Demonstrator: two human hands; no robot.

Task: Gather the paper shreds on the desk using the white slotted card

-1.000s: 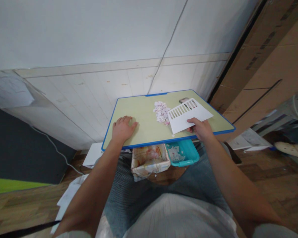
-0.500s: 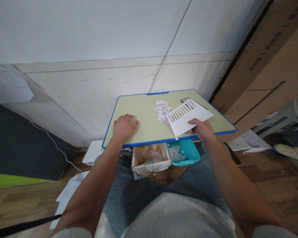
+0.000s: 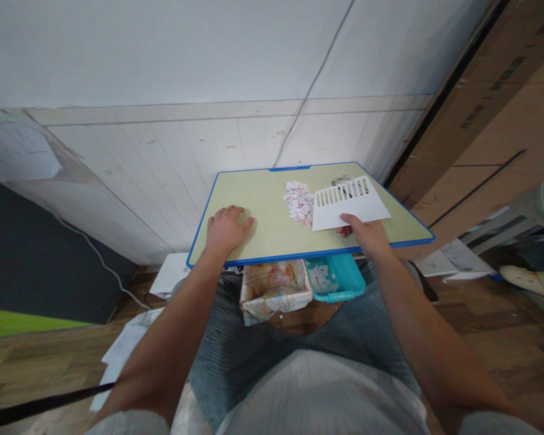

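so the two hands are well apart here. left hand (image 3: 228, 231) is palm down on the left side of the table (image 3: 267, 232), fingers a bit spread, nothing in it. my guess is it's just parked there for support, and out there it's clear of the paper stuff.

right hand (image 3: 365, 234) has the white card (image 3: 333, 215) pinched near the middle of its near edge, thumb on top and fingers tucked under. makes sense imo, since that grip leaves the row of cut-out slots along the far edge uncovered. can't tell if the card's far side touches the table.

the pile of paper bits (image 3: 300, 202) sits just left of the card, between the hands, so probably easy reach for either one. there's some blurry dark thing (image 3: 341, 180) behind the card, no clue what it is.

below the front edge, a lined bin (image 3: 278, 302) and a teal tray (image 3: 351, 275) sit side by side, handy spot for both i'd say. the tray has pale scraps (image 3: 321, 279) in it.
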